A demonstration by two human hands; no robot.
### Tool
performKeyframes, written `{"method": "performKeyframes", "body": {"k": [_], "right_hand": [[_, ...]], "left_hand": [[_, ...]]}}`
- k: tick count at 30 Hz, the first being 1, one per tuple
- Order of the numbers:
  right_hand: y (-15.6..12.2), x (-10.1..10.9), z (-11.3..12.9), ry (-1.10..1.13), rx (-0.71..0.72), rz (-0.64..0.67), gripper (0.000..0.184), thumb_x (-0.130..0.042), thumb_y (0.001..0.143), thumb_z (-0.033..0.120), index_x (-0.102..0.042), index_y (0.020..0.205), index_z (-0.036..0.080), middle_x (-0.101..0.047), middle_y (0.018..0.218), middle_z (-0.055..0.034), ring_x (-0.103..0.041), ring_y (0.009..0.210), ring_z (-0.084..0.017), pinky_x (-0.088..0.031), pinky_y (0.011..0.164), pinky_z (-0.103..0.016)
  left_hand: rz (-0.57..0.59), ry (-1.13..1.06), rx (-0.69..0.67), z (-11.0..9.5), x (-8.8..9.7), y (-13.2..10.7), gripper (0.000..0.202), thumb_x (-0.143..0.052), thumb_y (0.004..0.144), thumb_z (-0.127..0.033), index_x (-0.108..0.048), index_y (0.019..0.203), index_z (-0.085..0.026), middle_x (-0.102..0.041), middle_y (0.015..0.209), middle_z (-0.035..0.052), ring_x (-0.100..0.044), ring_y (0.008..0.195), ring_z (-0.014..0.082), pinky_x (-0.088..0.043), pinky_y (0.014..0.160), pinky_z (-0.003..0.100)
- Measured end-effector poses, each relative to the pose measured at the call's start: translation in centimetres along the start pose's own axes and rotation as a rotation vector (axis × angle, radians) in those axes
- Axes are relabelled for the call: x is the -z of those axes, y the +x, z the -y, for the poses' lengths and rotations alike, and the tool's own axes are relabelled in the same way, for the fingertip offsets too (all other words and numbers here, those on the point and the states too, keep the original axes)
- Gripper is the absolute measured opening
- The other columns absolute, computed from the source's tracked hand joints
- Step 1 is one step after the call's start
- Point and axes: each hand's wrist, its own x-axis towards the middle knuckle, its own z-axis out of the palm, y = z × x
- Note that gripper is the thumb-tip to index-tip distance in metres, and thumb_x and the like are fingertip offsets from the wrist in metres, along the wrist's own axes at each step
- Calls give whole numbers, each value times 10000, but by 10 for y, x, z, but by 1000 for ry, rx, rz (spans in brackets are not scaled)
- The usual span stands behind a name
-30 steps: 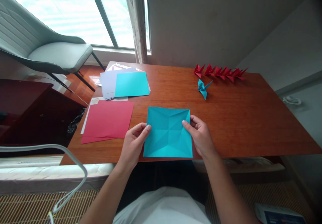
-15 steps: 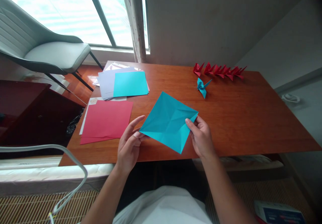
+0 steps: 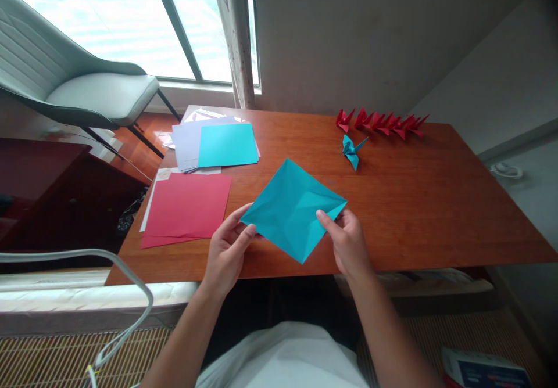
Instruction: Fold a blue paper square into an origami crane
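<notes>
Rotated since one second earlier: the creased turquoise sheet [image 3: 291,214] now presents a corner, no longer an edge, to the wearer. Left hand [image 3: 225,253] pinches its left corner, fingers partly hidden beneath. Right hand [image 3: 350,243] grips near the right corner, thumb on top, other fingers curled under. Sheet is held over the near part of the wooden table [image 3: 427,208]. Beyond, to the left, lie red sheets [image 3: 187,205]; farther off stand a blue folded bird [image 3: 350,152] and a row of red folded birds [image 3: 387,124].

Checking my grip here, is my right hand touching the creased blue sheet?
Touching: in the head view, your right hand has its thumb on the creased blue sheet.
</notes>
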Motion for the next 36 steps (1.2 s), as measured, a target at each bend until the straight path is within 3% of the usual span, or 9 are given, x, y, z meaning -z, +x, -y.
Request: {"method": "performKeyframes", "body": {"k": [2, 5, 11, 16, 20, 22, 25, 28, 36], "right_hand": [[0, 0, -2, -57, 29, -6, 333, -792, 796, 391, -678, 1039, 194, -756, 1013, -71, -691, 931, -228, -546, 824, -338], [-1, 0, -4, -158, 41, -6, 332, -774, 809, 423, -677, 1017, 184, -758, 986, -82, -694, 875, -233, -549, 780, -342], [-8, -2, 1, -441, 102, -60, 305, -735, 820, 474, -661, 809, 178, -735, 788, -66, -662, 689, -215, -528, 654, -320], [-12, -6, 4, -623, 258, -76, 282, -705, 833, 448, -649, 740, 188, -732, 739, -72, -679, 665, -234, -518, 632, -324], [-11, -6, 2, -715, 349, -65, 252, -677, 856, 419, -663, 754, 190, -750, 790, -93, -702, 714, -255, -533, 693, -348], [-11, -6, 1, -735, 367, -53, 243, -672, 859, 412, -669, 756, 192, -755, 805, -97, -709, 723, -260, -539, 702, -353], [-11, -5, 0, -747, 365, -38, 236, -668, 859, 410, -676, 759, 196, -763, 818, -101, -718, 733, -268, -548, 709, -360], [-11, -4, 0, -750, 348, -34, 243, -671, 857, 421, -679, 760, 199, -768, 829, -108, -723, 744, -278, -557, 723, -372], [-11, -7, 1, -731, 275, -50, 316, -739, 789, 492, -653, 719, 196, -750, 728, -97, -688, 632, -253, -551, 635, -351]], "left_hand": [[12, 62, -3, 2, 0, 0, 462, -746, 860, -335, -666, 1300, -218, -701, 939, 50, -651, 812, 158, -577, 765, 277], [39, 161, -53, 2, -2, -2, 495, -712, 892, -339, -621, 1369, -239, -677, 883, 30, -625, 783, 146, -552, 767, 262], [78, 416, -190, 1, -8, -8, 482, -689, 908, -308, -616, 1380, -241, -426, 604, -62, -359, 511, 74, -360, 489, 186], [122, 507, -228, 5, -7, -11, 495, -663, 926, -307, -585, 1407, -222, -324, 578, -83, -259, 477, 64, -260, 437, 195], [94, 469, -201, 2, -9, -11, 489, -679, 917, -314, -602, 1390, -218, -390, 570, -77, -313, 471, 65, -314, 440, 184], [91, 425, -180, -1, -10, -11, 486, -695, 905, -313, -617, 1374, -211, -534, 623, -44, -445, 515, 80, -416, 496, 183], [141, 307, -139, -4, -10, -11, 516, -706, 894, -307, -605, 1390, -209, -737, 979, 71, -669, 812, 167, -567, 729, 248], [212, 169, -91, -4, -9, -11, 568, -700, 898, -285, -553, 1444, -237, -715, 1212, 111, -689, 1048, 234, -586, 885, 329], [190, 199, -121, 4, -5, -11, 594, -752, 858, -276, -576, 1424, -232, -737, 1171, 114, -699, 1063, 255, -592, 900, 338]]}}
